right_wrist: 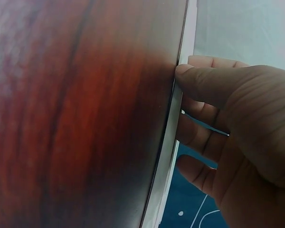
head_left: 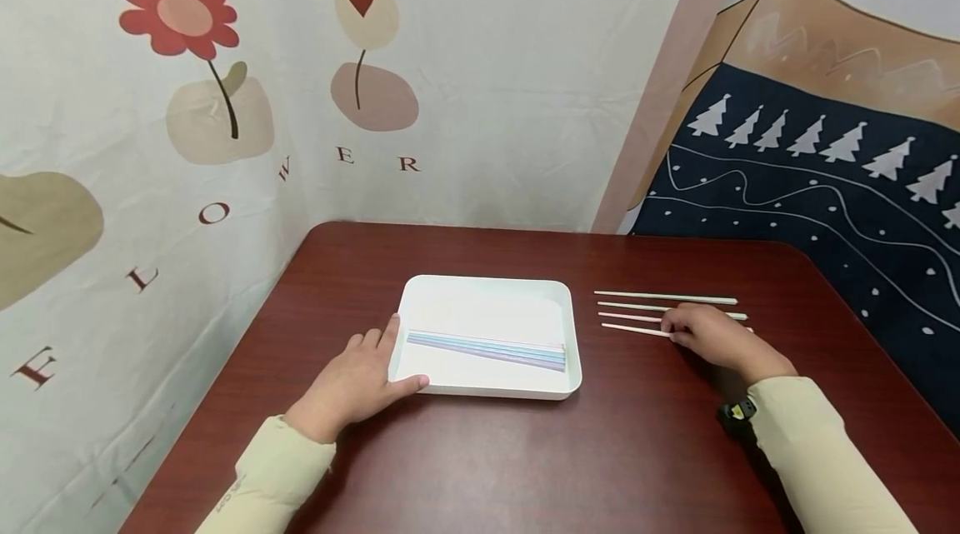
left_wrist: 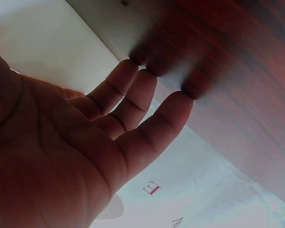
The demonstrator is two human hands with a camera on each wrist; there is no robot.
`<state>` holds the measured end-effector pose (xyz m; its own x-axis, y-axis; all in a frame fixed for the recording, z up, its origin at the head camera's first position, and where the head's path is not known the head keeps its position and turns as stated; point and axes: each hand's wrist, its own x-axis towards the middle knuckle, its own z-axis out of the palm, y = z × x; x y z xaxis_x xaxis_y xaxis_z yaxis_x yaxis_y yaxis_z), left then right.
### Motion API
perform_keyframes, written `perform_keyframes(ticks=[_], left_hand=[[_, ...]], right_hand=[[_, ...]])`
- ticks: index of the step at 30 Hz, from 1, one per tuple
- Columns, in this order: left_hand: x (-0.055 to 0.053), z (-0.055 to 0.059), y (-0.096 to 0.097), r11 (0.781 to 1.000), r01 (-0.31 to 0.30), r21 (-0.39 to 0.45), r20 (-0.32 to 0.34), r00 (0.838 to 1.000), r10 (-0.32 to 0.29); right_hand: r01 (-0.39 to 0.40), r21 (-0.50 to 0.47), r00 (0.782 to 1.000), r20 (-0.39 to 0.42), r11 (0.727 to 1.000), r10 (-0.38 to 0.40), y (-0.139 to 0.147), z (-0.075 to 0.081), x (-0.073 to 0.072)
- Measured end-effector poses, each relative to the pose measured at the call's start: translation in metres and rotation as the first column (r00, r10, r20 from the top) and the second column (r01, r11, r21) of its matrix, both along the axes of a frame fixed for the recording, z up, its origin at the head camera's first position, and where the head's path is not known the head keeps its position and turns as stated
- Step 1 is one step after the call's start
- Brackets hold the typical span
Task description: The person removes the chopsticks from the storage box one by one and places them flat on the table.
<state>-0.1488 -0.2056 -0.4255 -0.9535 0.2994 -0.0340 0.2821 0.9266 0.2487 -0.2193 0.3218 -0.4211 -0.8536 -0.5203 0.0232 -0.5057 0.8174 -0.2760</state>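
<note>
Head view shows a left hand (head_left: 356,380), fingers extended, touching the left edge of a white tray (head_left: 480,305) that holds coloured sticks (head_left: 487,350). Right of the tray, a right hand (head_left: 708,334) pinches the nearest of four pale chopsticks (head_left: 660,296), thumb and fingertips narrowed on it.

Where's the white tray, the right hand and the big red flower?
White tray (head_left: 480,309): head view, its bare floor.
Right hand (head_left: 711,337): head view, back of the hand.
Big red flower (head_left: 184,15): head view, its middle.
</note>
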Motion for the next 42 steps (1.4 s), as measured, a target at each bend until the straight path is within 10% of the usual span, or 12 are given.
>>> perform_keyframes(ticks=[16, 42], left_hand=[[0.000, 0.002, -0.002, 1.000, -0.012, -0.006, 0.009, 1.000, 0.012], [0.001, 0.001, -0.001, 1.000, -0.011, -0.005, 0.001, 1.000, 0.011]], right_hand=[[0.044, -0.072, 0.999, 0.020, 0.996, -0.042, -0.018, 0.026, -0.006], [-0.101, -0.156, 0.995, 0.012, 0.983, 0.104, -0.157, 0.049, -0.033]])
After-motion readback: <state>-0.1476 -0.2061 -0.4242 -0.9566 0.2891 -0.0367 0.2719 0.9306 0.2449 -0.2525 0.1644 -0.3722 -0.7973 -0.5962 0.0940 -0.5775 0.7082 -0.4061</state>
